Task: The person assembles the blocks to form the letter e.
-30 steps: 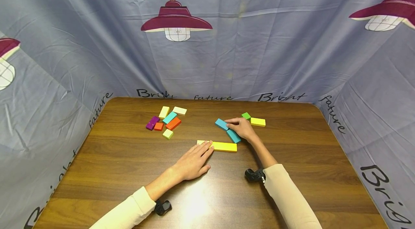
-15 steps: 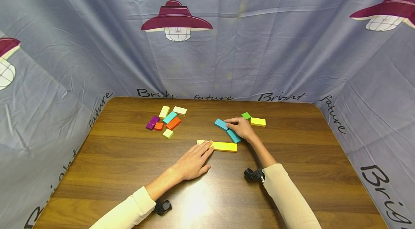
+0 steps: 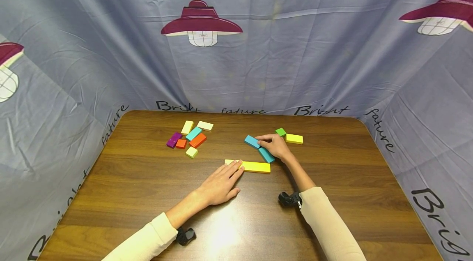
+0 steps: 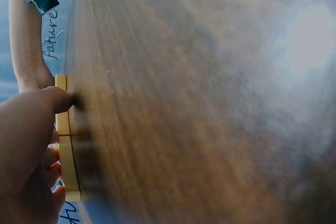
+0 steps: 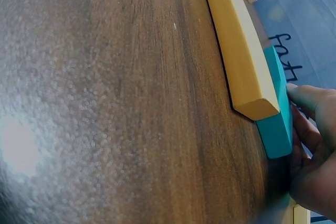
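Note:
My left hand [image 3: 218, 187] lies nearly flat, its fingers extended over a pale yellow block [image 3: 228, 162] joined end to end with a bright yellow block [image 3: 256, 167]. In the left wrist view, both yellow blocks [image 4: 68, 166] stand edge-on beyond the thumb. Behind the row, two blue blocks make a slanted line. My right hand [image 3: 274, 144] bends over them, thumb and forefinger pinching the right end of the farther blue block [image 3: 252, 142]. The nearer teal block [image 3: 266, 155] slants towards the yellow row's right end. In the right wrist view, the hand partly hides the blue blocks.
A loose group of blocks lies back left: a purple block [image 3: 174, 140], an orange block [image 3: 197, 141], a teal block [image 3: 194, 134] and several others. Beyond the right hand sit a green block [image 3: 280, 132] and a yellow block [image 3: 294, 139]. A curtain [image 3: 258, 68] surrounds the wooden table [image 3: 351, 170].
The farther blue block and my right fingertips have shifted very slightly left since the first frame. My left hand and the yellow row have stayed still.

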`<state>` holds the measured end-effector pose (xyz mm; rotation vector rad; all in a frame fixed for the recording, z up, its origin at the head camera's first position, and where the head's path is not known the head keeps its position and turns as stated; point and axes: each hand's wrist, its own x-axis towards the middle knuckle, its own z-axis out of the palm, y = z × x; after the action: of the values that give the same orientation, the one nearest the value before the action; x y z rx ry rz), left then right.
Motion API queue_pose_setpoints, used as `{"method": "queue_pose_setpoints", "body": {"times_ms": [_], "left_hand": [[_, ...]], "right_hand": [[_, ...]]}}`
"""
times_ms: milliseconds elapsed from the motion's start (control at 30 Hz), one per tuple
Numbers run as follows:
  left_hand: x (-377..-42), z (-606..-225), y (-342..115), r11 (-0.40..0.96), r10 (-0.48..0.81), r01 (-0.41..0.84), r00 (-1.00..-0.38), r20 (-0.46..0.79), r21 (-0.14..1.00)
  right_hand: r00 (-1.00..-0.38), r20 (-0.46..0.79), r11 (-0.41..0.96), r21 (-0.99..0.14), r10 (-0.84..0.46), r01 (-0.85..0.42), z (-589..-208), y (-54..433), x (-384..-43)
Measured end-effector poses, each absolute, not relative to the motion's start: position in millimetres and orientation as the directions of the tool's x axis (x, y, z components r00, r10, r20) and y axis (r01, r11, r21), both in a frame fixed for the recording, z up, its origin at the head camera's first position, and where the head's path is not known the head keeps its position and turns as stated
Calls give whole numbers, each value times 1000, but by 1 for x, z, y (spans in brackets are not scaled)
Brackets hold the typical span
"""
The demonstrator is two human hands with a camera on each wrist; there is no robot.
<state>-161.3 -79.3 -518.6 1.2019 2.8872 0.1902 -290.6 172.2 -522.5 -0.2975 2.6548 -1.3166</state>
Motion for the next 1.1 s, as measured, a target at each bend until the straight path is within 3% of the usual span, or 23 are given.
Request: {"method": "queue_pose_setpoints", "body": {"times_ms": [1100], "left_hand": [[-162,-520,-80,700,704,701,-709,31,138]], "right_hand": [[-972,-49,575,-813,-231,-95,-522,172,-288]]}}
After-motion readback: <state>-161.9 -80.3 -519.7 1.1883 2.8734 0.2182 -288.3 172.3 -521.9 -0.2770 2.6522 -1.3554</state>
